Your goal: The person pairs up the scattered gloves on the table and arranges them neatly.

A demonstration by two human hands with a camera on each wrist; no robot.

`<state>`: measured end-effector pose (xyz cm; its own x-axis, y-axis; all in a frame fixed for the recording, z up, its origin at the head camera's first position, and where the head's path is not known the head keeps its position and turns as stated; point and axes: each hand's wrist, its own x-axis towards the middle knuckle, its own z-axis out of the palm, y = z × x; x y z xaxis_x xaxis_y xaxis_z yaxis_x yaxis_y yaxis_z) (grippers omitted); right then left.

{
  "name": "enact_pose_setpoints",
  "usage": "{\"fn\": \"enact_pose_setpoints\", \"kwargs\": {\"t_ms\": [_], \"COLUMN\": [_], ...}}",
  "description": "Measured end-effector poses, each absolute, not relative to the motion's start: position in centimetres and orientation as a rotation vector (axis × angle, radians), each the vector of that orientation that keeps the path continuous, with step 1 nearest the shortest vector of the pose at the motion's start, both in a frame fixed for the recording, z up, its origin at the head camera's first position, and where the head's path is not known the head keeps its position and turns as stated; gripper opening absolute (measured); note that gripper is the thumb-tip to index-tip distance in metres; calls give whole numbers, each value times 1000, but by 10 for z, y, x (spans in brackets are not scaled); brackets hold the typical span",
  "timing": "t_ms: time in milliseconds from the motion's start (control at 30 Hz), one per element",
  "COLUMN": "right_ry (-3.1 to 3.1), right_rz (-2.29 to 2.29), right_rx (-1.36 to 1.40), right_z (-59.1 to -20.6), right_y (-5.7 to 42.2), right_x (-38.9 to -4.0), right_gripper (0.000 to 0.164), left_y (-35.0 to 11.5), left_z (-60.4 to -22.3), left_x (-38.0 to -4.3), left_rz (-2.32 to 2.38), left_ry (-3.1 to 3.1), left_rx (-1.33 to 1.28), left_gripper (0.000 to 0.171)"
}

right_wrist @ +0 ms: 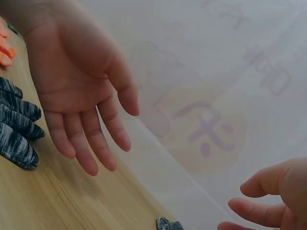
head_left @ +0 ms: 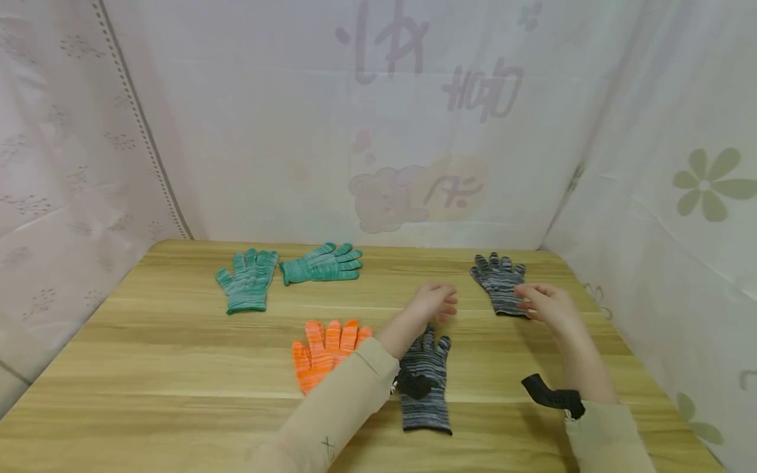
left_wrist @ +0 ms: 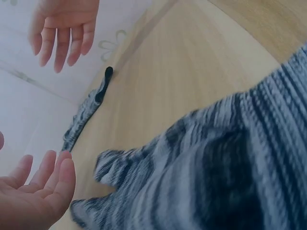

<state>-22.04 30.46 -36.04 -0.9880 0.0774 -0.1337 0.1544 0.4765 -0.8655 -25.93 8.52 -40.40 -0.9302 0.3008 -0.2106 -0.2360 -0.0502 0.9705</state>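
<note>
My left hand (head_left: 427,305) hovers above the fingertips of a black-and-grey striped knit glove (head_left: 424,401), fingers loosely bent and holding nothing. That glove lies with its cuff toward me, partly covered by my left wrist; up close it fills much of the left wrist view. Farther right, my right hand (head_left: 552,307) is beside the cuff of a second black-and-grey glove (head_left: 499,284); contact cannot be made out. In the right wrist view, the left hand (right_wrist: 79,91) shows its palm with fingers extended, while the right hand (right_wrist: 278,194) has slightly bent, empty fingers.
An orange glove (head_left: 322,358) lies left of the near grey one, partly behind my left sleeve. Two teal gloves (head_left: 251,282) lie at the back left of the wooden table (head_left: 177,374). Patterned curtains (head_left: 266,131) rise around the table's back and sides.
</note>
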Motion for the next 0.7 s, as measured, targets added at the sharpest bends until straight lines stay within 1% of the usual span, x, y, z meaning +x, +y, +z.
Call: {"fn": "enact_pose_setpoints", "kwargs": {"t_ms": [133, 367, 533, 700], "right_ry": [2566, 2532, 2526, 2452], "right_rz": [-1655, -1730, -1758, -1899], "right_rx": [267, 349, 336, 284], "right_z": [-365, -372, -380, -388], "right_y": [308, 312, 316, 323], "right_x": [-228, -243, -251, -258], "right_gripper": [72, 72, 65, 61], "left_y": [92, 109, 117, 122], "left_z": [-411, -415, -417, -418], "left_x": [-261, -262, -264, -266], "left_rz": [2066, 2131, 2162, 2211], "left_ry": [1840, 1736, 1657, 1582], "left_rx": [18, -23, -41, -37], "left_gripper": [35, 44, 48, 52]}}
